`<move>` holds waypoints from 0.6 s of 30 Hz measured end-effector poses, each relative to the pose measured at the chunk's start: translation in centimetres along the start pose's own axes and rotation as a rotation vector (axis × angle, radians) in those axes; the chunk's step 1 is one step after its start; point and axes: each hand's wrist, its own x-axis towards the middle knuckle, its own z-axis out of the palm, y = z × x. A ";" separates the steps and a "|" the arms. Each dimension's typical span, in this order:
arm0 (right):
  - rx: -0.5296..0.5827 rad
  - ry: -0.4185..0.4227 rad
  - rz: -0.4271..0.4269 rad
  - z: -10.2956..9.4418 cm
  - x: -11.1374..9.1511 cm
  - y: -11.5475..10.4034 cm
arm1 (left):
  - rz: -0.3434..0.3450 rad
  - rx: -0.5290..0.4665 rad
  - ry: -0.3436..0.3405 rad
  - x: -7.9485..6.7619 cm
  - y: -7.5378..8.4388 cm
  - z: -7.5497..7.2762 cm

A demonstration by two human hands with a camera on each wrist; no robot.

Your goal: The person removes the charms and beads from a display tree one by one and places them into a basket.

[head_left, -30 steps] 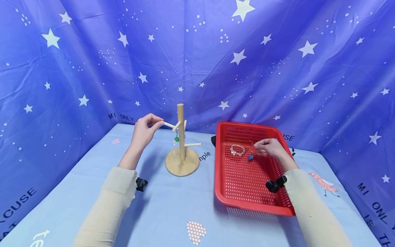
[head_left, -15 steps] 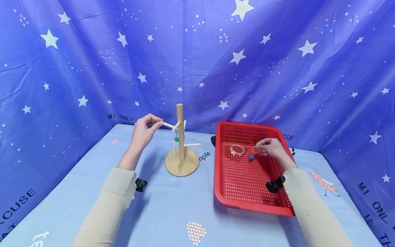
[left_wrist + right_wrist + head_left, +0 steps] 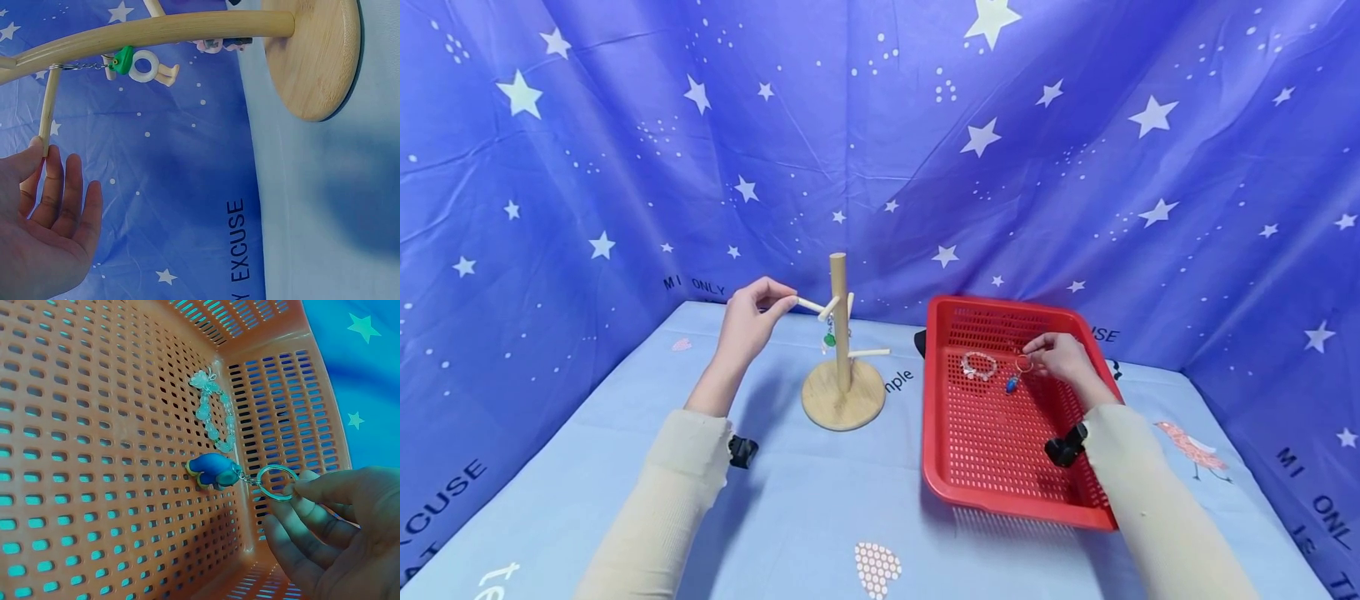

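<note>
A wooden stand (image 3: pixel 841 325) with side pegs rises from a round base (image 3: pixel 844 400). My left hand (image 3: pixel 754 317) pinches the tip of one peg (image 3: pixel 49 109) between thumb and finger. On that peg, close to the post, hangs a keychain with a green and white figure (image 3: pixel 142 65). Over the red basket, my right hand (image 3: pixel 1062 358) pinches the metal ring (image 3: pixel 278 482) of a blue keychain (image 3: pixel 212 470), whose blue figure dangles below the ring. A pale beaded bracelet (image 3: pixel 978 366) lies in the basket beside it.
The red plastic basket (image 3: pixel 931 417) stands on the pale blue cloth (image 3: pixel 820 508), right of the stand. Another small pinkish charm (image 3: pixel 212 45) shows behind the post in the left wrist view. A blue starry curtain (image 3: pixel 880 125) closes off the back.
The ring of the blue keychain has come into clear view at my right fingertips, and the blue figure has shifted slightly right. My left hand stays on the peg.
</note>
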 end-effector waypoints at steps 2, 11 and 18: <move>-0.016 0.001 -0.009 0.1 0.2 -0.1 | 0.000 0.003 0.000 0.0 -0.1 0.0; 0.001 -0.015 0.002 0.6 1.0 -0.6 | 0.022 0.006 0.010 0.1 -0.1 0.0; -0.001 -0.028 0.002 1.1 1.6 -0.8 | 0.013 -0.010 0.002 0.1 0.0 0.1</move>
